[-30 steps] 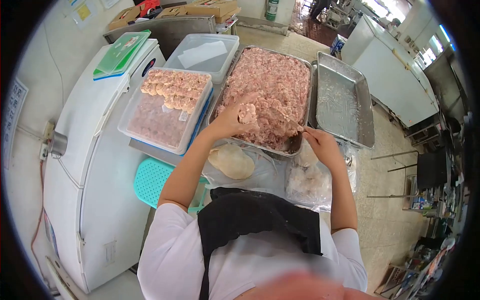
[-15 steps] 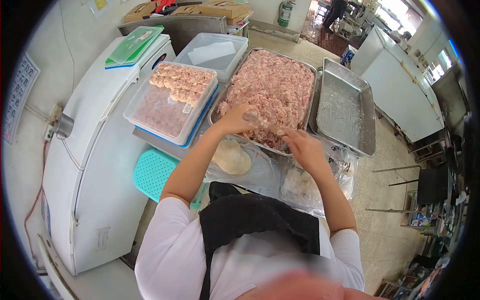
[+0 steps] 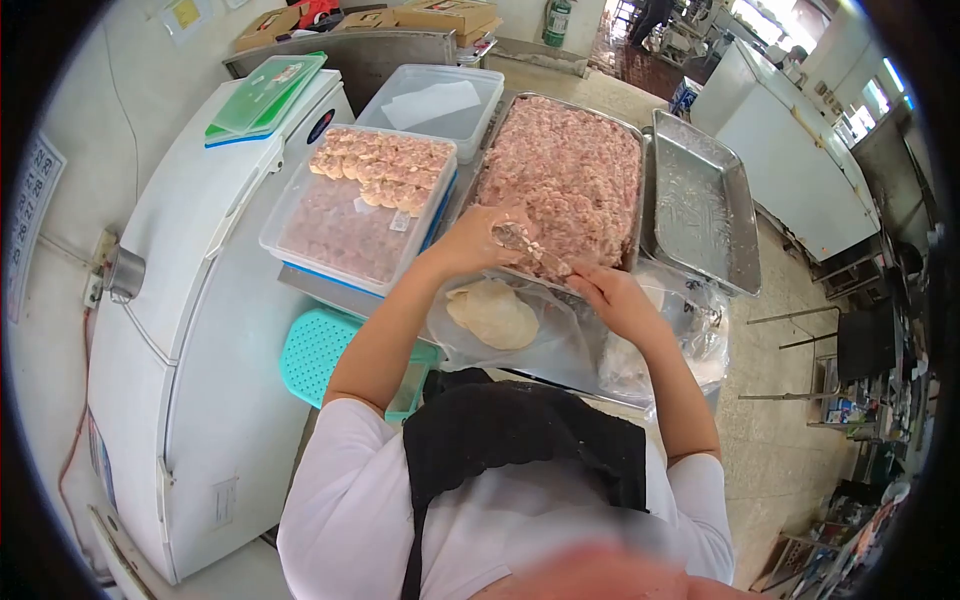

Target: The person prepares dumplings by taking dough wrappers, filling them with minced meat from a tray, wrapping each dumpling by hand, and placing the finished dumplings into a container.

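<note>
Above the near-left edge of the minced meat (image 3: 570,160) my left hand (image 3: 478,240) is curled closed. Whatever it wraps is mostly hidden; pinkish meat and a greyish patch show at its fingers. My right hand (image 3: 615,300) pinches a thin spatula-like tool (image 3: 552,260), whose far end reaches my left hand. The meat fills a large metal tray (image 3: 643,200). Just below my hands, a stack of round pale dough wrappers (image 3: 495,315) lies on clear plastic. A clear plastic box (image 3: 285,255) to the left holds rows of meat-topped dumplings (image 3: 385,165).
An unfilled, smeared metal tray (image 3: 695,205) stands to the right. Behind the dumplings is a clear box (image 3: 440,105) with a white sheet inside. A white freezer (image 3: 240,370) flanks the left; a turquoise basket (image 3: 320,350) sits below the worktop. Plastic bags (image 3: 700,340) lie near my right forearm.
The view has shifted slightly, so the trays sit a little farther right. The tool's far end has come up into my left hand, where bits of meat now show. Both hands keep their grip.
</note>
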Demonstrator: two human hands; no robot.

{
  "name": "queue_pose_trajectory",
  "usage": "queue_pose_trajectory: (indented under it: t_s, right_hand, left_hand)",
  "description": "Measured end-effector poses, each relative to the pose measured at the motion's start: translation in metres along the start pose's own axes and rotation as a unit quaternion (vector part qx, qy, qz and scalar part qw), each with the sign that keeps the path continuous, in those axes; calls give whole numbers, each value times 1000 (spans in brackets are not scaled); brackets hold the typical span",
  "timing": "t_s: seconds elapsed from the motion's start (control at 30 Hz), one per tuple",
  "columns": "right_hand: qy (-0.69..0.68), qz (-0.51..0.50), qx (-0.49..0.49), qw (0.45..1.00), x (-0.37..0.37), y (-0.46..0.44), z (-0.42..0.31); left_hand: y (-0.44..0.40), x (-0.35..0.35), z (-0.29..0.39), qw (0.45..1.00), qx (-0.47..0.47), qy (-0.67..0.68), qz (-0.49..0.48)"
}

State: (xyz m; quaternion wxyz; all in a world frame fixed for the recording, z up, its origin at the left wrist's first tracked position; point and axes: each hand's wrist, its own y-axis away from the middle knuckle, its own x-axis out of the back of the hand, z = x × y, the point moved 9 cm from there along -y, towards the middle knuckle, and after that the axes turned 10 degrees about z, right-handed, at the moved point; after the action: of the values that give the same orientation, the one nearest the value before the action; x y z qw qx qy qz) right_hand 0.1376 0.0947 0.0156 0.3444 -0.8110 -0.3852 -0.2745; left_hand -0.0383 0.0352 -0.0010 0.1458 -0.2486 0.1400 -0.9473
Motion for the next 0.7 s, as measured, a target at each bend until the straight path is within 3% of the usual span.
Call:
queue_pose_trajectory:
  t_s: [0.17, 0.27, 0.37, 0.43, 0.57, 0.7]
  right_hand:
    - [14, 24, -67, 997, 2, -11, -9]
    - [-26, 70, -152, 986, -5, -2, 7]
    - [-71, 105, -190, 973, -19, 14, 31]
    - [-115, 113, -259, 952, -28, 24, 33]
    - [-189, 144, -288, 928, -50, 29, 16]
    - [-213, 163, -310, 912, -65, 37, 9]
  left_hand:
    - [40, 82, -3, 986, 113, -121, 13]
    - [71, 149, -69, 973, 153, -134, 107]
    - [99, 206, -124, 969, 165, -121, 138]
    - [104, 236, -157, 955, 140, -217, 149]
    - [95, 261, -161, 931, 158, -256, 207]
    - [79, 247, -155, 935, 145, -252, 201]
